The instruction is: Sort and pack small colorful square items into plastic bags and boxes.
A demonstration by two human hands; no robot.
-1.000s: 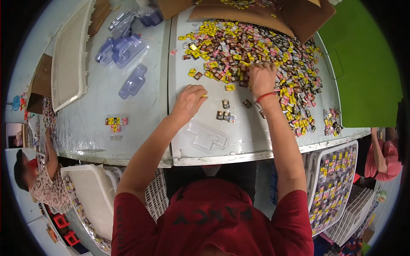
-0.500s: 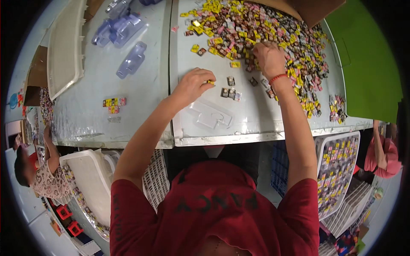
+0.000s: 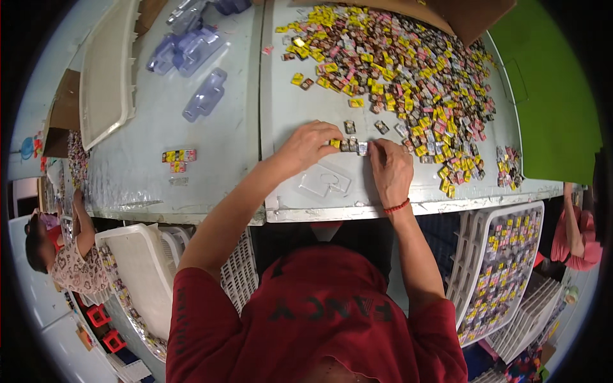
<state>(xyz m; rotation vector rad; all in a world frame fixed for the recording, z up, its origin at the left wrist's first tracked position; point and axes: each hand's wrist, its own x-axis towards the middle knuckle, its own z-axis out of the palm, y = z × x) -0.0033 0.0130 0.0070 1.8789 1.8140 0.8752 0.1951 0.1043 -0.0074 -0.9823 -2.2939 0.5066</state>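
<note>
On the white table, a short row of small wrapped pieces (image 3: 349, 146), dark with a pale one at the right end, lies between my hands. My left hand (image 3: 310, 148) pinches a small yellow piece (image 3: 334, 144) against the row's left end. At the right end, the fingertips of my right hand (image 3: 391, 167) are drawn together; what they hold, if anything, is hidden. Two dark pieces (image 3: 349, 127) lie loose just beyond the row. Nearer to me sits a clear plastic tray (image 3: 325, 181). A large pile of yellow, pink and dark pieces (image 3: 396, 76) spreads farther off.
Left of the table seam are bluish plastic trays (image 3: 205, 95) and a small arranged group of pieces (image 3: 179, 156). A cardboard box (image 3: 472, 19) borders the pile. Below the table edge stand white crates (image 3: 501, 271). One person (image 3: 76, 262) is at far left, another (image 3: 578, 239) at far right.
My right hand has come from the pile toward me and left, to the row's right end. My left hand has moved right and nearer, bringing the yellow piece to the row.
</note>
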